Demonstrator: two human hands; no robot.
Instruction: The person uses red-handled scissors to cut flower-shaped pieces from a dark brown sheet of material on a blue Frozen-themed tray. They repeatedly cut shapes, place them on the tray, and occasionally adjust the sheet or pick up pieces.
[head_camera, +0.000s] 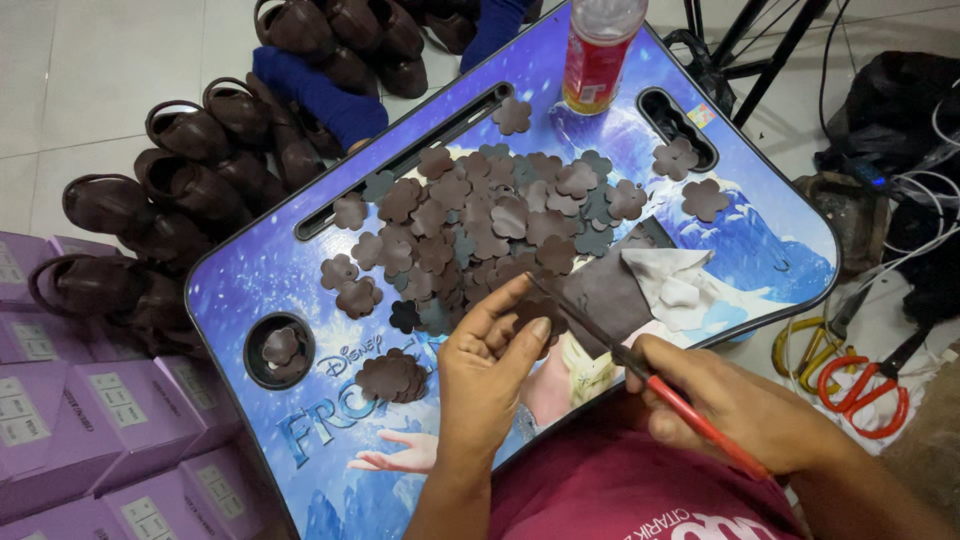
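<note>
A blue lap tray (250, 290) with printed cartoon art fills the middle, resting over the person's lap. Dark brown sandals (180, 190) lie on the floor past its far left edge, and purple boxes (70, 420) are stacked at the near left. A heap of brown flower-shaped leather cutouts (490, 215) covers the tray's centre. A red-labelled bottle (598, 55) stands at the far edge. A brown leather scrap (605, 295) lies near the near right edge. The left hand (490, 375) pinches one flower cutout (535, 312) between thumb and fingers, over the near edge. The right hand (735, 405) is closed around a red-handled tool (690, 410), whose dark tip touches that cutout.
</note>
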